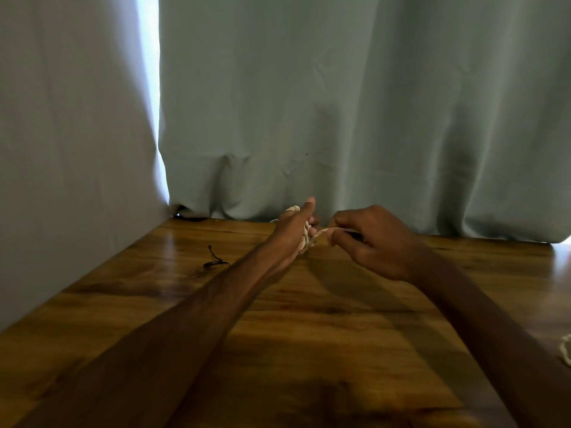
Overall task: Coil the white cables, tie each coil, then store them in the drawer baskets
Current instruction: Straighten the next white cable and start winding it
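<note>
— How did the arms lie?
— The left forearm [185, 304] and the right forearm [463, 298] were bare. Both were stretched forward, and they nearly met at the far end.
— And the left grip [292, 233]?
— It stood on its edge with the thumb pointing up. Some turns of the white cable [304, 239] were wound around its fingers.
— The right grip [374, 242]?
— It was just beside the left, back upward, fingers curled, and it pinched a strand of the same cable.

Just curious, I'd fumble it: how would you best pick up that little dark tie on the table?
Probably pinch the dark tie at its bunched middle, from above with fingertips: it is thin and lies flat on the table.
</note>
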Demonstrator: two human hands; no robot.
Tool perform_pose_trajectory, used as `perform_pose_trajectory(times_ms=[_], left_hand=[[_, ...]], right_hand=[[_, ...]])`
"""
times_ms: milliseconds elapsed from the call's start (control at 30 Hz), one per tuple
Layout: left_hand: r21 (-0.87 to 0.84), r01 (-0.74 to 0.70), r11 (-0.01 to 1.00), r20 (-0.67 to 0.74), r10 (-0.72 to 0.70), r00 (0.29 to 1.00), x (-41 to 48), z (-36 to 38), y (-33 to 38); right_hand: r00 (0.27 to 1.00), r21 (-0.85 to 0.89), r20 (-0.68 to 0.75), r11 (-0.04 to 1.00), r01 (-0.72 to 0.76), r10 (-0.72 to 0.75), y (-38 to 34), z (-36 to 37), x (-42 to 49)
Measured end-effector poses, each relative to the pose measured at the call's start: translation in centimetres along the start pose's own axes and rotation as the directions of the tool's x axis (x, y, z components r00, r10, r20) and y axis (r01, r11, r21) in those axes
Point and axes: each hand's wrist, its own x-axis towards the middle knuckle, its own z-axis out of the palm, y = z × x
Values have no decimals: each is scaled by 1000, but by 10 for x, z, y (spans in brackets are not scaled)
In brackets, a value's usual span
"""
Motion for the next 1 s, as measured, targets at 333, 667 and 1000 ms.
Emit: perform_pose_trajectory(times_ms=[333,667,1000], left_hand=[[188,170,967,472,-241,848,-20,16,2],[48,255,966,659,-222,718,-35,23,18],[43,295,955,542,-270,796,-37,23,15]], right_hand=[[979,-137,-204,991,-3,-25,18,-9,-5],[956,88,-282,995,-54,77,48,0,-16],[902,-72,-432,997,-3,-29,52,1,-16]])
